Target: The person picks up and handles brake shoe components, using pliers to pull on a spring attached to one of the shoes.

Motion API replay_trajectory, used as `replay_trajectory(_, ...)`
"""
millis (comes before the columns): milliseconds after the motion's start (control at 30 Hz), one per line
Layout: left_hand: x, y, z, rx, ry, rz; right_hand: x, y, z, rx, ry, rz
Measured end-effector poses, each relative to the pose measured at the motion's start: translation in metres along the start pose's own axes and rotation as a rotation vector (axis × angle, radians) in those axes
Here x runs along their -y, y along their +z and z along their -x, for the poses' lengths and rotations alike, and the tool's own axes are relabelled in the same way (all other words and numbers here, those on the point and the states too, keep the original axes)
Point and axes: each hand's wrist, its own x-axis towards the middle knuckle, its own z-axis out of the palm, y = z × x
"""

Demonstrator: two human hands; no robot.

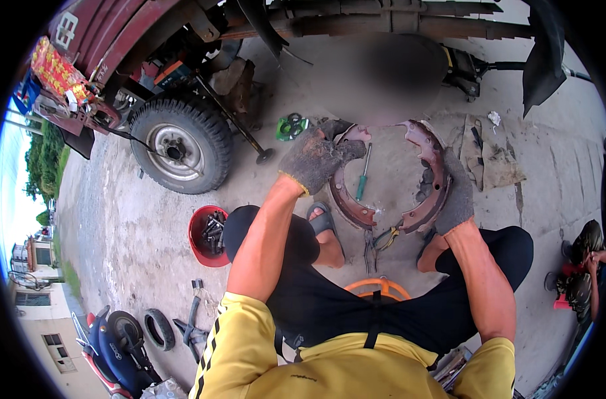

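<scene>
My left hand (316, 156), in a dark grey work glove, grips the upper part of a curved, rusty brown brake shoe (348, 193). Its thumb lies over the shoe's inner side. My right hand (457, 193), gloved alike, is wrapped round the outer edge of a second brake shoe (436, 166). The two shoes face each other like a broken ring, gaps at top and bottom. Between them a screwdriver (362, 183) with a green handle lies on the concrete. Yellow-handled pliers (385, 238) rest below the shoes, near my feet.
A red bowl (195, 243) of bolts stands by my left knee. Beyond are a truck wheel (180, 143), a green packet with black rings (291, 126) and a jack (462, 72). A cloth (501, 163) lies right. Another person (585, 266) sits far right; a motorcycle (120, 352) stands lower left.
</scene>
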Motion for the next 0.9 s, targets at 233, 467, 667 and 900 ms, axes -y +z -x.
replay_trajectory(233,0.008,0.003,0.003,-0.012,0.061,-0.092,-0.004,0.003,0.001,-0.018,-0.161,0.171)
replay_trajectory(467,0.007,0.006,-0.001,0.063,-0.145,0.16,0.003,0.007,0.002,0.078,-0.059,0.095)
replay_trajectory(667,-0.005,0.005,-0.001,0.041,-0.173,0.103,0.007,0.012,0.008,0.035,0.006,0.045)
replay_trajectory(900,-0.012,0.01,-0.003,0.066,-0.223,0.144,0.007,0.011,0.002,-0.109,0.09,0.116)
